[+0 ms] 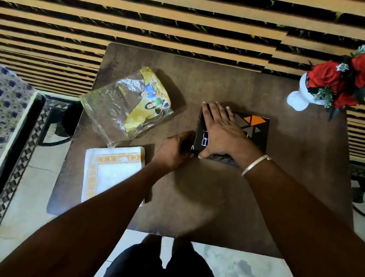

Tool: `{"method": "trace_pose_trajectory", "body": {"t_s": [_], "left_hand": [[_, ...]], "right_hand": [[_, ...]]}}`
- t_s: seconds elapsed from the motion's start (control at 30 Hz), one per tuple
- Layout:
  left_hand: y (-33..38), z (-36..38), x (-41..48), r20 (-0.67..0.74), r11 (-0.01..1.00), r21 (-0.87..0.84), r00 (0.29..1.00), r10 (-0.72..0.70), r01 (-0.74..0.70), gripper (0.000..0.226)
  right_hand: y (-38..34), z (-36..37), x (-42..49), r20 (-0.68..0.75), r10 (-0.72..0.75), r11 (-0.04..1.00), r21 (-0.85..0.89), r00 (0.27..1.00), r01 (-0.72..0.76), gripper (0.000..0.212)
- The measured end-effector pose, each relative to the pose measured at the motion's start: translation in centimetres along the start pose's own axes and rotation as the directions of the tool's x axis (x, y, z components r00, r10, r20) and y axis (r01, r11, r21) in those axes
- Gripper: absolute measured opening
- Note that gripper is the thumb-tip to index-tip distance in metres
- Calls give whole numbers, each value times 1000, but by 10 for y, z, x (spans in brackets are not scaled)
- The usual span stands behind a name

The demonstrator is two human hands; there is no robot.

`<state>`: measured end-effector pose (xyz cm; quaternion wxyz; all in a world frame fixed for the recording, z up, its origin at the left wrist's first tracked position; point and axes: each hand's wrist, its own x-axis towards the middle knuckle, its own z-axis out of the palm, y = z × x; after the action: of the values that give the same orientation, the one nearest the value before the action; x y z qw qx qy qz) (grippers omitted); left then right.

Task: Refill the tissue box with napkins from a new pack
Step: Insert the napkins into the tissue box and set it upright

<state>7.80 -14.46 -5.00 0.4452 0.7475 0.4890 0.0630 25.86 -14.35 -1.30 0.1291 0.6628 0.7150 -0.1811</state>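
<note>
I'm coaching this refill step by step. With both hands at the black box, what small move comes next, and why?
Probably pull open the near-left end flap. The right hand lies flat on the black tissue box, steadying it, the left hand grips that end, and the napkin stack waits outside the emptied wrapper.
</note>
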Motion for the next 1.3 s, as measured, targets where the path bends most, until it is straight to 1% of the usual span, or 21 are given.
{"method": "trace_pose_trajectory", "body": {"t_s": [0.23,0.33,0.4,0.43,0.47,0.53,0.57,0.6,0.63,0.7,0.73,0.8,0.87,0.9,0.93,0.97,1.0,1.1,1.17,1.23,1.3], "left_hand": [[-2,-3,0,59,998,39,998,37,-40,65],[-3,4,-4,-4,996,72,998,58,-57,66],[-8,14,-6,-76,998,-63,997,-35,31,61],[-10,20,-7,-109,975,-194,986,-129,106,55],[-10,25,-7,-128,912,-363,960,-250,190,48],[-6,29,-7,-97,648,-710,873,-478,276,33],[-5,28,-6,-71,533,-798,834,-548,282,31],[-5,26,-4,-69,492,-820,804,-591,292,33],[-6,23,-3,-89,515,-796,779,-620,319,36],[-10,18,0,-178,685,-605,769,-614,406,42],[-11,15,0,-223,769,-466,782,-581,438,45],[-13,15,-2,-322,866,-194,804,-500,460,49],[-13,16,-4,-432,912,74,837,-335,403,49],[-12,18,-4,-439,924,175,867,-236,340,47],[-11,18,-4,-399,943,202,902,-167,264,48],[-10,18,-3,-329,965,181,936,-125,193,51],[-8,18,-2,-248,980,143,964,-97,135,57],[-5,15,-1,-59,999,30,998,-21,22,69],[-5,14,-2,-74,999,-46,997,2,-6,60],[-7,10,-5,-97,986,-167,995,-31,15,45],[-10,8,-7,-40,970,-237,997,-60,49,36]], "right_hand": [[2,-1,-8,-17,-46,999,-2,999,46,152],[3,-3,-8,-12,-36,999,16,999,36,153],[3,-3,-8,-5,-19,999,42,1000,20,153],[3,-3,-8,-3,-14,999,53,1000,14,153],[4,-2,-8,-3,-14,998,55,1000,14,153],[7,-1,-10,-15,-21,999,48,1000,22,153],[9,0,-12,-30,-27,998,48,999,28,152],[11,1,-13,-48,-41,998,50,998,43,151],[14,2,-15,-65,-62,996,56,996,65,148],[17,3,-17,-92,-87,989,110,992,97,133],[16,2,-18,-105,-84,983,156,991,100,119],[11,0,-17,-139,-74,972,211,988,102,81],[4,0,-14,-140,-73,978,185,987,98,48],[2,1,-12,-123,-70,984,154,990,89,38],[0,2,-10,-104,-66,989,127,992,79,34],[-2,3,-8,-85,-58,991,112,995,68,35],[-4,4,-6,-70,-48,993,106,996,55,46],[-7,1,-2,-42,-6,996,86,999,10,87],[-6,0,-2,-44,-6,998,63,999,8,95],[-5,0,-3,-33,-3,999,54,999,5,100],[-6,0,-4,-17,-2,999,40,1000,3,106]]}}
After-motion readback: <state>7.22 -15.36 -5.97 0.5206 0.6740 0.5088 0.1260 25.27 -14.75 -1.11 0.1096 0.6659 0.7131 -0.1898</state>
